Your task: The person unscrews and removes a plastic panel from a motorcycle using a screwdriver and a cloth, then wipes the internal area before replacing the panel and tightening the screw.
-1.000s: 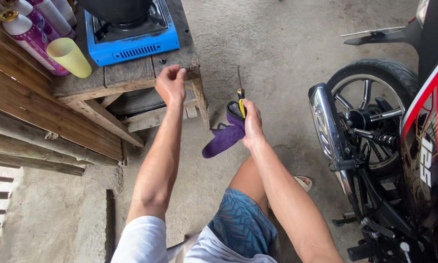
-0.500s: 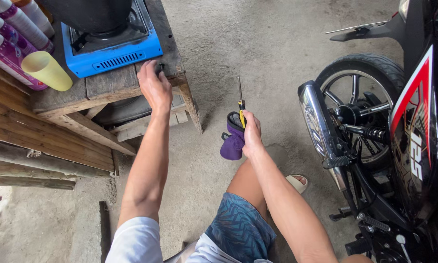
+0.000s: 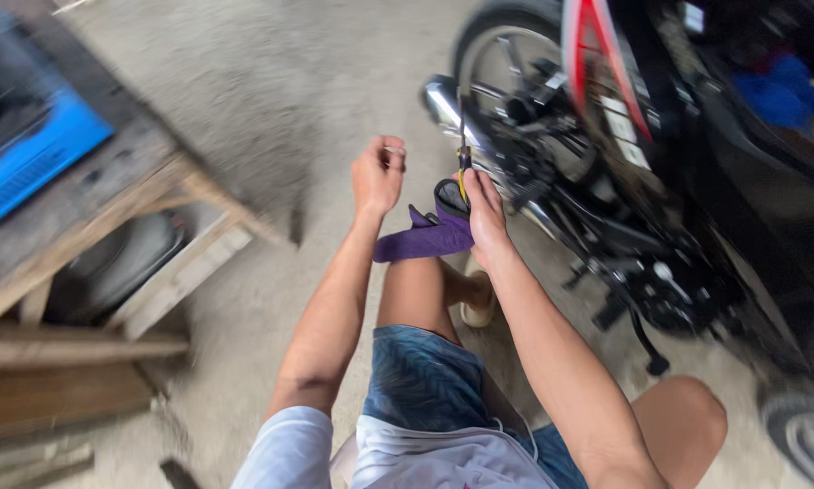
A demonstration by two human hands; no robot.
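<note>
The floor is bare grey concrete, and the picture is somewhat blurred. To the left of the hands stands a rough wooden bench (image 3: 108, 213) with a blue appliance (image 3: 26, 163) on it; to the right, close beside the right hand, is a motorcycle (image 3: 642, 181) with its rear wheel (image 3: 497, 63) and chrome exhaust pipe (image 3: 452, 104).

The right hand (image 3: 485, 210) is closed around a screwdriver (image 3: 462, 145) with a yellow and black handle. Its thin shaft points away from the person, toward the wheel. The same hand also presses a purple cloth (image 3: 425, 240) against the handle, and the cloth hangs toward the left hand. The left hand (image 3: 377, 174) is raised just beside it, with the fingers curled in. It seems to pinch something small at the fingertips, but I cannot tell what it is.

In my judgement, the work will go better if the cloth is gathered into the palm, so that it does not hang into the chain or the spokes. The tip of the screwdriver should be kept away from the left fingers, which are near it. The small part, if there is one, is best held firmly between thumb and forefinger, because on this floor it would be difficult to find again.
</note>
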